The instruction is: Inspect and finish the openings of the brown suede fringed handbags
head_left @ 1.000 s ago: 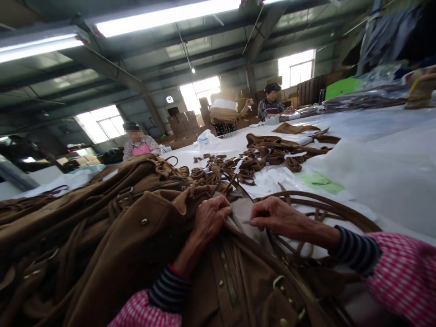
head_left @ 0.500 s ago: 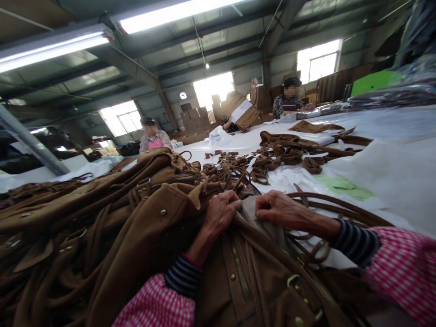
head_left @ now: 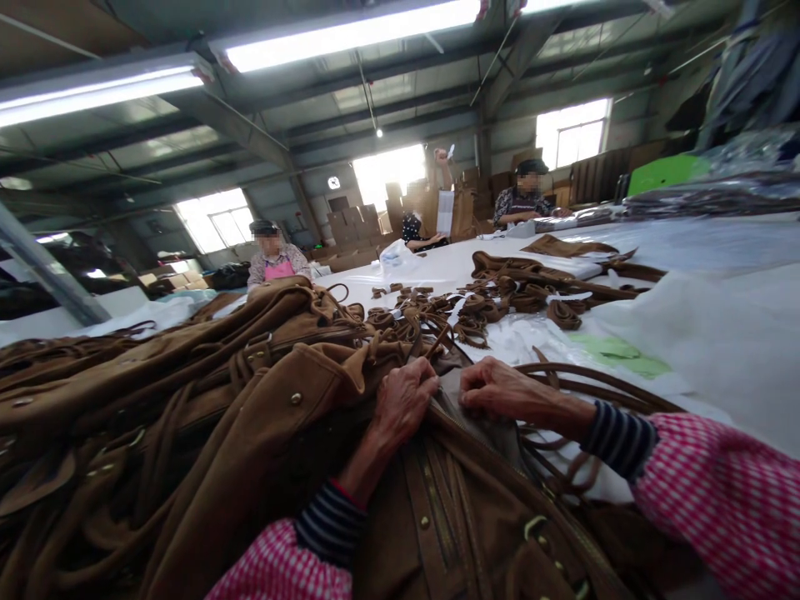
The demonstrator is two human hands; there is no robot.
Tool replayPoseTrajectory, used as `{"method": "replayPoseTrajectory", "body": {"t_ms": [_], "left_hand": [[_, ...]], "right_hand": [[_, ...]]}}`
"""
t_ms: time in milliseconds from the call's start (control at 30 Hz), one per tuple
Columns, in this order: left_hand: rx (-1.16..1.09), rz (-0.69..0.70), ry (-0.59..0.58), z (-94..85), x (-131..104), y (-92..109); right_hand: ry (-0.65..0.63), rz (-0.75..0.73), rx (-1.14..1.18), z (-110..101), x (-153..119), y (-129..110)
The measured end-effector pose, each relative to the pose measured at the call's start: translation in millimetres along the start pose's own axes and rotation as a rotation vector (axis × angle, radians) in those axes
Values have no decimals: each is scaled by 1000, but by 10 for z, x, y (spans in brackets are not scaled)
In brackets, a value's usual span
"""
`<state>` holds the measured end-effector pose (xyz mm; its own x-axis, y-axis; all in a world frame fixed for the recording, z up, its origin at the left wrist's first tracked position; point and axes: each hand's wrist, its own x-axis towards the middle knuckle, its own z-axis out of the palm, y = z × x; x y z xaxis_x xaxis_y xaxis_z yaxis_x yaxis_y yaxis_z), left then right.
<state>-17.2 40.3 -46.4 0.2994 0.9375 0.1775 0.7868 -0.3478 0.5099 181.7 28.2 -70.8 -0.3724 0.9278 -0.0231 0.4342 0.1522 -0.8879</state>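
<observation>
Brown coat (head_left: 262, 417) pinched by left hand (head_left: 400, 404) & right hand (head_left: 500, 390).

The big coat (head_left: 206, 433) is showing soft brown with little gold snaps. The sleeve (head_left: 718, 492) is showing pink and white checks, and its cuff (head_left: 616, 437) is showing dark and white stripes. The table cover (head_left: 706, 250) is looking white, with a green paper (head_left: 616, 350).

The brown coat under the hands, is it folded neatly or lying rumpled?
Rumpled: the brown coat lies in loose creases and heaps, with both hands, left and right, pinching its edge.
</observation>
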Motion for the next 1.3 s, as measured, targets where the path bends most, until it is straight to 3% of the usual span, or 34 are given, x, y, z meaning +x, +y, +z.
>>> {"method": "replayPoseTrajectory", "body": {"t_ms": [133,267,400,500,600,700,867,1067,1200,1300], "left_hand": [[-3,26,31,60,-22,-26],[1,48,91,145,-46,-80],[-10,40,135,199,-68,-106],[-40,20,148,209,-96,-100],[-91,12,152,240,-115,-126],[-111,24,167,327,-99,-219],[-126,77,220,420,-70,-345],[-150,43,154,319,-102,-247],[-167,14,155,282,-116,-186],[-141,38,163,261,-118,-161]], "right_hand": [[-28,-29,86,-196,-94,75],[143,-13,-20,-665,-91,312],[420,65,-290,-1202,192,491],[499,80,-439,-1445,579,498],[479,85,-598,-1476,1025,459],[385,103,-737,-1349,1420,454],[344,144,-910,-1115,1741,546],[344,111,-993,-1047,1680,530],[394,56,-966,-1223,1458,215],[386,-4,-916,-1427,1037,-131]]}}
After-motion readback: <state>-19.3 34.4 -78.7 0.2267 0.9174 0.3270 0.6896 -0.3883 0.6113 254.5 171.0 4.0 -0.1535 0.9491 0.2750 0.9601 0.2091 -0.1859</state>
